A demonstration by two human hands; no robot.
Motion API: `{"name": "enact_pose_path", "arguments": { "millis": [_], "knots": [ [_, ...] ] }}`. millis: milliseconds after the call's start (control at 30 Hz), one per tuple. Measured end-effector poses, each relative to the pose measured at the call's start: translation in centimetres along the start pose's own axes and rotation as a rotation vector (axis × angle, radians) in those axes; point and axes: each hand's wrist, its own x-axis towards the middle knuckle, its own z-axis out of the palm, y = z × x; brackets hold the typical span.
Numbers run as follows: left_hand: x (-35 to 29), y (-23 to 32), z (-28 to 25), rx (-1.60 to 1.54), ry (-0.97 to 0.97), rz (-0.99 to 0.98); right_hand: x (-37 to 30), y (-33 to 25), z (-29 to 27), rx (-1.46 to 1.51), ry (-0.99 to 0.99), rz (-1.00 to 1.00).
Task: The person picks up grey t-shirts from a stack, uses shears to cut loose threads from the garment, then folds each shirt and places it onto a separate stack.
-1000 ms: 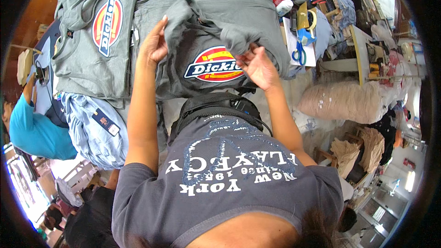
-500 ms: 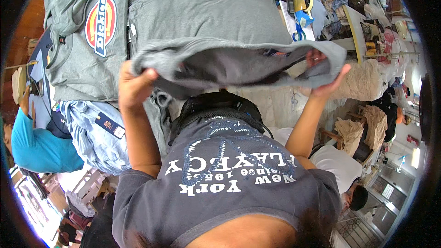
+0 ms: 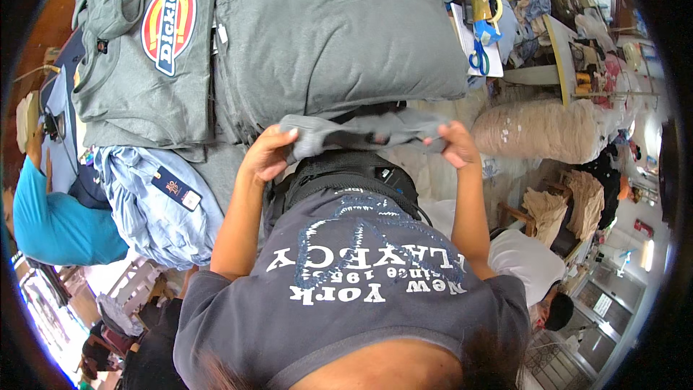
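Folding a grey shirt (image 3: 361,132), left hand (image 3: 266,153) and right hand (image 3: 453,144) each clamped on an edge; next likely laying it on the grey stack (image 3: 332,36).

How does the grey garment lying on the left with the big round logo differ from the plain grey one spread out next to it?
The grey logo garment shows a red, yellow and blue oval print; the plain grey garment shows no print. The logo garment lies further left, with a light blue tagged garment below it; the plain one lies just beyond the person's left hand and right hand, which hold up a folded grey cloth. Both are grey fabric lying flat.
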Motion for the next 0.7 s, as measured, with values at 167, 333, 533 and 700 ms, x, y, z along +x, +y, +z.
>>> {"name": "enact_pose_path", "arguments": {
  "millis": [167, 333, 533, 700],
  "knots": [
    [-2.0, 0.5, -0.3, -0.075, 0.038, 0.144, -0.1, -1.1, 5.0, 0.321, -0.007, -0.006],
    [-4.2, 1.4, -1.0, -0.074, 0.045, 0.170, -1.0, -2.0, -2.1, 0.458, 0.166, -0.169],
    [-5.3, 4.0, 0.3, -0.074, -0.231, 0.558, -4.4, -11.3, -5.7, 0.140, -0.080, -0.495],
    [1.6, 13.0, 5.9, 0.001, 0.014, 0.584, 10.2, -16.8, 3.7, -0.123, 0.336, -0.688]
  ]
}}
